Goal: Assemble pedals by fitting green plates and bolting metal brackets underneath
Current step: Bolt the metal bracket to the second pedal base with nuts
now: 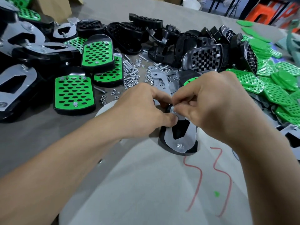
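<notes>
Head camera showed an upturned black pedal (162, 141) at frame centre, a metal bracket (192, 132) lying on it. Left hand (142, 111) and right hand (211, 101) pinched the bracket's far end, fingers curled close together.

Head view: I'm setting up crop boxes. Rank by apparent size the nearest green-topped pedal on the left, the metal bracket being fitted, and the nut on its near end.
1. green-topped pedal
2. metal bracket, partly covered and nearer the camera, so this gap is unsure
3. nut, clearly smallest
</notes>
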{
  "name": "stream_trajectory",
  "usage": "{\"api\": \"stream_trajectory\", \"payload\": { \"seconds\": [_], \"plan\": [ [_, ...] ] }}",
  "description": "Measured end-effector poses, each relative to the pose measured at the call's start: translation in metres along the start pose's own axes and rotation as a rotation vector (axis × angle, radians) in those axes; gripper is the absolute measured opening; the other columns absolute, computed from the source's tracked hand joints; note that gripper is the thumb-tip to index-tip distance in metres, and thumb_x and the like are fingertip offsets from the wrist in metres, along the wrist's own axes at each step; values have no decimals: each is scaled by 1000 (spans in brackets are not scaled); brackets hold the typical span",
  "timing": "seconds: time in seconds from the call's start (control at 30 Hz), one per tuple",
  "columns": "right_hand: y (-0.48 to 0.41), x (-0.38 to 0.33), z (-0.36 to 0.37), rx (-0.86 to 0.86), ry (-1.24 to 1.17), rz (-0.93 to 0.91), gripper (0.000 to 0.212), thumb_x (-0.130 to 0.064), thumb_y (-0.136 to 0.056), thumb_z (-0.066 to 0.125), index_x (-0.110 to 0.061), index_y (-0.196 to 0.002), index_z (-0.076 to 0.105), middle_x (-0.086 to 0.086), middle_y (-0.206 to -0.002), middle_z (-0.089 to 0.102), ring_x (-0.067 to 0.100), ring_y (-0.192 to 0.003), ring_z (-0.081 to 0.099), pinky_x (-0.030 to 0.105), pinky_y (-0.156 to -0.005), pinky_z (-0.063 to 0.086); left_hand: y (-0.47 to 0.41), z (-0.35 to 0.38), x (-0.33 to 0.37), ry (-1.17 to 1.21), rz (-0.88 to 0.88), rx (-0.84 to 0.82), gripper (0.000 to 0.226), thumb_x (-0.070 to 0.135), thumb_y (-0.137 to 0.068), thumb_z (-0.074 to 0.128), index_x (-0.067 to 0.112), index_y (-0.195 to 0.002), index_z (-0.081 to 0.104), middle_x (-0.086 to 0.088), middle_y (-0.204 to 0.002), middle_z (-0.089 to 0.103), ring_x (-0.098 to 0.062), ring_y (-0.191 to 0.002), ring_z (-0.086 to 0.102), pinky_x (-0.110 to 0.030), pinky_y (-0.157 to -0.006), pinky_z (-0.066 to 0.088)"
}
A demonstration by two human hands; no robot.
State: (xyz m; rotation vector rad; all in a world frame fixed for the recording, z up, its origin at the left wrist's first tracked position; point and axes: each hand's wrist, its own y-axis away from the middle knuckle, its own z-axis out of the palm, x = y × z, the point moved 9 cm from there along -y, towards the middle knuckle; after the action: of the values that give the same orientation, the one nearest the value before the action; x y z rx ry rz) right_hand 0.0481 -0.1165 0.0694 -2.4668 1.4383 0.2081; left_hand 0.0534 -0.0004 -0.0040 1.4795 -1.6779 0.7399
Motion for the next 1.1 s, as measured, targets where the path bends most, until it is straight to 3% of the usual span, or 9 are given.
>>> {"api": "stream_trajectory", "payload": {
  "seconds": [0.17,0.33,0.4,0.5,0.6,0.67,0.9,1.1],
  "plan": [
    [-6,-4,4,-74,77,74,9,-30,-81,72,-23,-79,77,8,-59,62,25,-61,58,35,-56,52,1,0,-1,22,-18,-1,37,49,-51,77,45,-88,78,9,-79,72,-6,-61,57,-21,-61,42],
    [-7,-5,9,-108,77,144,9,-24,-88,65,-17,-89,70,6,-64,49,24,-60,49,29,-51,36,0,2,-6,71,-39,-18,23,26,-68,92,38,-83,80,12,-74,69,-4,-51,54,-11,-47,41],
    [-6,-1,9,-121,36,161,8,-24,-86,69,-19,-87,75,7,-64,55,24,-62,53,31,-51,38,0,2,-6,72,-42,-12,25,26,-68,92,38,-86,80,14,-75,70,-3,-52,55,-10,-48,41],
    [-1,5,4,-61,-81,145,10,-20,-77,77,-29,-73,80,1,-55,64,13,-60,59,24,-55,48,-1,1,-6,16,-25,2,31,37,-65,92,42,-93,79,17,-72,69,0,-55,56,-10,-52,38],
    [6,11,0,16,-167,154,16,-16,-73,82,-32,-69,79,-19,-65,67,5,-69,63,22,-70,49,0,-1,-5,15,-14,5,34,41,-63,93,46,-93,78,18,-70,69,1,-54,56,-10,-51,37],
    [6,13,3,34,-158,162,17,-18,-74,82,-33,-68,78,-12,-59,67,6,-66,63,23,-70,49,-1,0,-5,19,-13,5,34,41,-63,93,46,-93,78,19,-73,70,1,-55,57,-11,-53,39],
    [5,12,7,22,-137,203,10,-22,-78,76,-25,-69,76,-3,-53,60,11,-57,57,25,-46,43,-1,1,-5,8,-22,0,29,37,-66,92,45,-90,78,23,-64,65,2,-53,56,-8,-50,36],
    [6,9,9,-2,-67,257,12,-27,-83,74,-20,-73,71,4,-64,61,20,-62,58,26,-54,42,0,2,-4,39,-14,-6,25,30,-67,92,44,-84,78,17,-71,68,-2,-51,55,-7,-48,36]
  ]
}}
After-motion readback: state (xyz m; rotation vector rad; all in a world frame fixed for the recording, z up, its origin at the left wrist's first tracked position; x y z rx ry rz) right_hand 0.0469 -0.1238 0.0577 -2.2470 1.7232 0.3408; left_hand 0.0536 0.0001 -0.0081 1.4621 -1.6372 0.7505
